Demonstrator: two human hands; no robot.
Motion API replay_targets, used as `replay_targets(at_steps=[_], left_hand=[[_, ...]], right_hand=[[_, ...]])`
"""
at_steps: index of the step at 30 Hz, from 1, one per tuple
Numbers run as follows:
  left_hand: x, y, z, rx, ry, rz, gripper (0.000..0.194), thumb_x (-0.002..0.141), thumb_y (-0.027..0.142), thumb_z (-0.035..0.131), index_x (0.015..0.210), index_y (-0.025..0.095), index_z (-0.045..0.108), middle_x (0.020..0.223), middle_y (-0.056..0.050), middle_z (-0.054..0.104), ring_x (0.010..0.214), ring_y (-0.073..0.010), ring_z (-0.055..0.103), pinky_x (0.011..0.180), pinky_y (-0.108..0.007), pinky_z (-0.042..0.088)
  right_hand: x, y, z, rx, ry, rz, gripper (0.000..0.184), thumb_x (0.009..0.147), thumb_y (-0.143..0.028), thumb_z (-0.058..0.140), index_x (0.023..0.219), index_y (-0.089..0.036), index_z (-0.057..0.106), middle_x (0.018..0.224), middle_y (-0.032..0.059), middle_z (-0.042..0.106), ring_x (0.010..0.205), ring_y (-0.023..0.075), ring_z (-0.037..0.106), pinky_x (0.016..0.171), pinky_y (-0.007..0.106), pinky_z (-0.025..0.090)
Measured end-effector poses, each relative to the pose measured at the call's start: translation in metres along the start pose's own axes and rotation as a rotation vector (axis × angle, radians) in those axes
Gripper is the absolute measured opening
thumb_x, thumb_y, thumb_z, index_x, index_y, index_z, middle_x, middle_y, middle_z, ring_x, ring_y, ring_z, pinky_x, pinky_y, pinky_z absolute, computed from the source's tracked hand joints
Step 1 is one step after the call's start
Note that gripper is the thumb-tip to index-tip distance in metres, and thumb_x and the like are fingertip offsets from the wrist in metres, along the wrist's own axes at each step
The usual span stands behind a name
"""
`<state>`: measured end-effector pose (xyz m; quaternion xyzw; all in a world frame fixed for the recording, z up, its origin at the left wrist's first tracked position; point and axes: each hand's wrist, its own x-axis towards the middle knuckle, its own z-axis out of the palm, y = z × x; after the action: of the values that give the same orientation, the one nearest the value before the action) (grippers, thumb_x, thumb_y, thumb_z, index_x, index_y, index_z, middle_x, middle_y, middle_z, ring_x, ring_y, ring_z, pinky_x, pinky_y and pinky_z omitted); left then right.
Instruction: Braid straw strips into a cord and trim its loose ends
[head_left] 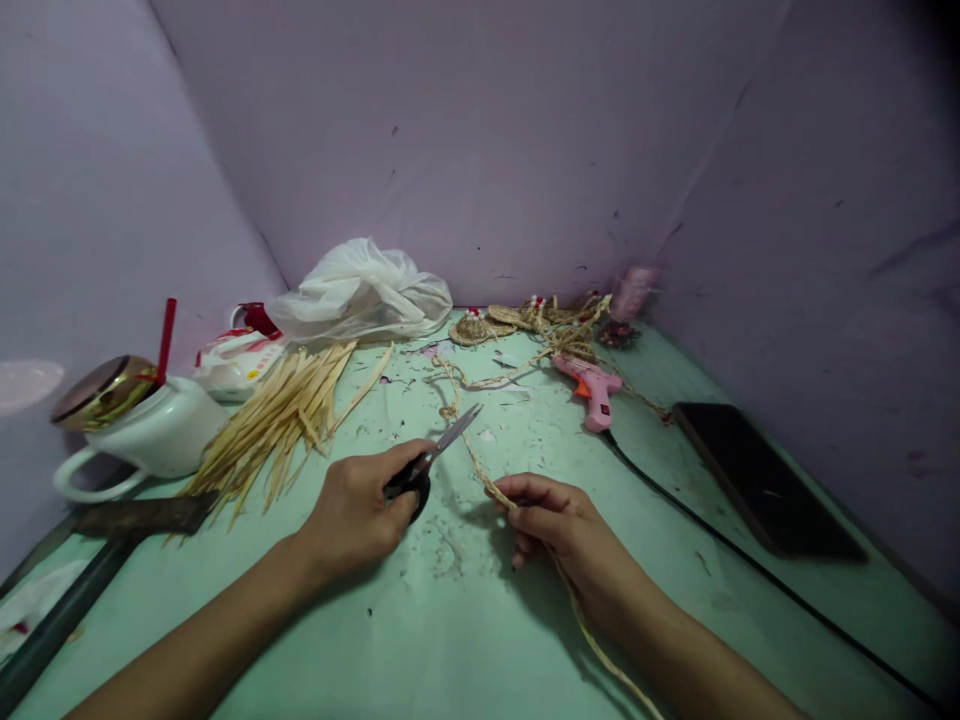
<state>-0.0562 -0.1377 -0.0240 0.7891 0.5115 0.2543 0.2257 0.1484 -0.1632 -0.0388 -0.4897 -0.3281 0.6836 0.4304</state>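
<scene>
I see left hand point(367, 505) curled round scissors point(448, 436), right hand point(559, 522) pinching straw cord point(477, 464) lying across counter point(450, 630). Blades overlap cord in view; contact unclear. Risk I judge: slack cord drifting into blades, nicking strands.

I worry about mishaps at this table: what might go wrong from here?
The scissors in the left hand have their blades close to the cord that the right hand pinches, so a slip might nick it.
The black cable runs to the right of that forearm; snagging it could drag the pink glue gun.
</scene>
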Motion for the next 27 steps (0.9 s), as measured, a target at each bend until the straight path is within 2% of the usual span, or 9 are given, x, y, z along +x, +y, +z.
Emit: replay_targets(at_steps=[4, 7, 9, 11, 13, 16, 18, 22, 27], left_hand=[[0.002, 0.009, 0.009, -0.302, 0.009, -0.157, 0.038, 0.069, 0.022, 0.053, 0.105, 0.013, 0.057, 0.079, -0.004, 0.065, 0.067, -0.0133, 0.057, 0.058, -0.021, 0.044], [0.001, 0.013, 0.015, -0.488, -0.009, -0.235, 0.039, 0.067, 0.026, 0.057, 0.103, 0.01, 0.056, 0.077, -0.006, 0.064, 0.063, -0.013, 0.057, 0.052, -0.02, 0.042], [0.0, 0.013, 0.017, -0.487, -0.028, -0.232, 0.037, 0.067, 0.025, 0.056, 0.102, 0.011, 0.056, 0.076, -0.005, 0.064, 0.062, -0.0123, 0.056, 0.051, -0.02, 0.041], [-0.003, 0.011, 0.019, -0.4, -0.041, -0.196, 0.034, 0.068, 0.021, 0.054, 0.101, 0.013, 0.055, 0.076, -0.003, 0.063, 0.063, -0.012, 0.056, 0.053, -0.02, 0.041], [-0.005, 0.009, 0.019, -0.261, -0.038, -0.138, 0.032, 0.068, 0.018, 0.052, 0.1, 0.017, 0.055, 0.075, 0.0, 0.062, 0.064, -0.0116, 0.055, 0.057, -0.021, 0.042], [-0.006, 0.009, 0.016, -0.044, -0.015, -0.044, 0.031, 0.066, 0.017, 0.052, 0.096, 0.02, 0.055, 0.073, 0.003, 0.06, 0.063, -0.0113, 0.053, 0.061, -0.023, 0.041], [-0.007, 0.01, 0.014, 0.069, -0.004, 0.031, 0.032, 0.064, 0.017, 0.053, 0.095, 0.021, 0.055, 0.073, 0.003, 0.06, 0.064, -0.0122, 0.053, 0.063, -0.024, 0.041], [-0.009, 0.011, 0.015, 0.226, 0.007, 0.207, 0.038, 0.064, 0.019, 0.052, 0.102, 0.021, 0.052, 0.087, -0.001, 0.062, 0.078, -0.0175, 0.056, 0.071, -0.03, 0.041], [-0.01, 0.009, 0.019, 0.383, -0.024, 0.333, 0.05, 0.064, 0.021, 0.051, 0.114, 0.018, 0.047, 0.095, -0.008, 0.059, 0.085, -0.023, 0.053, 0.072, -0.037, 0.04]], right_hand=[[0.0, 0.003, 0.001, -0.014, -0.046, 0.011, 0.016, 0.049, -0.011, 0.054, 0.063, -0.014, 0.06, 0.057, -0.0024, 0.054, 0.041, 0.0073, 0.044, 0.043, 0.023, 0.04], [-0.004, 0.002, 0.002, -0.037, -0.058, 0.006, 0.023, 0.053, -0.01, 0.05, 0.072, -0.015, 0.062, 0.054, -0.0033, 0.05, 0.038, 0.0042, 0.034, 0.034, 0.018, 0.024], [-0.006, 0.001, 0.002, -0.021, -0.078, -0.023, 0.028, 0.061, -0.015, 0.051, 0.086, -0.016, 0.063, 0.056, -0.0033, 0.049, 0.037, 0.0029, 0.026, 0.034, 0.017, 0.014], [-0.007, -0.001, 0.002, -0.03, -0.066, -0.06, 0.028, 0.07, -0.026, 0.053, 0.095, -0.016, 0.063, 0.057, -0.0031, 0.048, 0.037, 0.0027, 0.021, 0.035, 0.018, 0.01], [-0.006, -0.001, 0.001, -0.093, 0.003, -0.115, 0.031, 0.073, -0.038, 0.054, 0.092, -0.015, 0.066, 0.057, -0.0026, 0.047, 0.038, 0.0031, 0.023, 0.035, 0.019, 0.013], [-0.002, 0.001, -0.001, -0.197, 0.094, -0.286, 0.027, 0.07, -0.039, 0.06, 0.076, -0.015, 0.071, 0.063, 0.0015, 0.051, 0.05, 0.0082, 0.041, 0.043, 0.021, 0.03], [0.0, 0.004, -0.002, -0.208, 0.12, -0.351, 0.021, 0.068, -0.034, 0.064, 0.077, -0.017, 0.072, 0.068, 0.0032, 0.055, 0.06, 0.0116, 0.047, 0.053, 0.024, 0.037], [0.001, 0.006, -0.002, -0.112, 0.163, -0.238, 0.022, 0.062, -0.027, 0.069, 0.082, -0.019, 0.072, 0.068, 0.0019, 0.06, 0.055, 0.0098, 0.048, 0.056, 0.025, 0.04], [-0.002, 0.002, 0.0, 0.062, 0.079, -0.107, 0.023, 0.051, -0.023, 0.074, 0.074, -0.018, 0.073, 0.065, 0.0014, 0.063, 0.048, 0.0083, 0.049, 0.05, 0.023, 0.041]])
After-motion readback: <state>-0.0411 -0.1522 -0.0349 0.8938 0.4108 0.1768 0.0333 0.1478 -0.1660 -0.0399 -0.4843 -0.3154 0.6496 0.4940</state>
